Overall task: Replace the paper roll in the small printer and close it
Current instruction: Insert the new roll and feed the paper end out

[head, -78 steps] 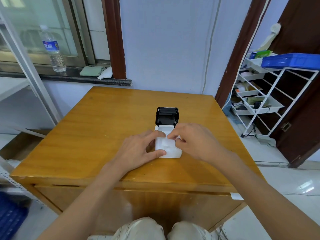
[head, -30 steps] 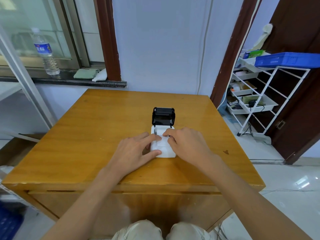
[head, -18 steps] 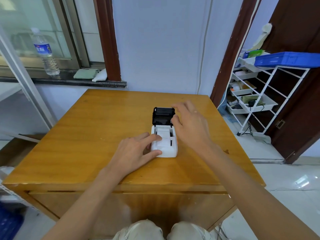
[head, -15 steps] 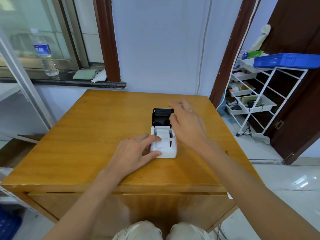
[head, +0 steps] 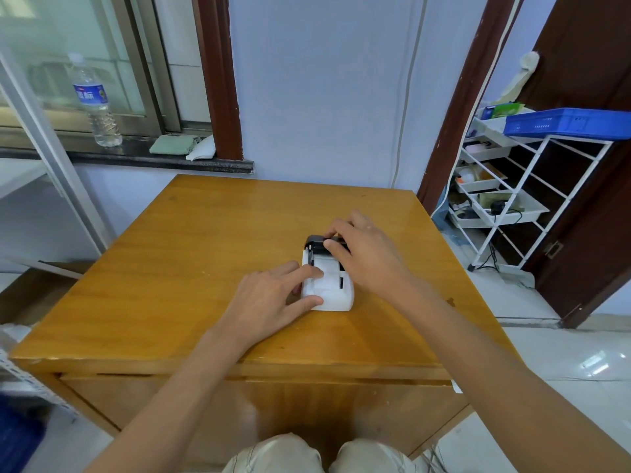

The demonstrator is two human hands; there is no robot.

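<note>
A small white printer (head: 336, 295) sits on the wooden table (head: 191, 268), right of centre. White paper (head: 325, 273) lies in and over its open bay. Its black lid (head: 316, 244) is tilted partway down over the back of the body. My left hand (head: 273, 298) grips the printer's left side, thumb at the front corner and index finger on top. My right hand (head: 367, 256) reaches over the printer, fingers holding the black lid's top edge and hiding much of it.
A water bottle (head: 94, 100) and folded cloths (head: 177, 145) stand on the window sill behind the table. A white wire rack (head: 512, 199) with trays and a blue crate (head: 573, 121) stands to the right beside a dark door.
My right hand left the paper at the front of the printer, reached back to the upright black lid and has swung it partway down. My left hand stayed on the printer body.
</note>
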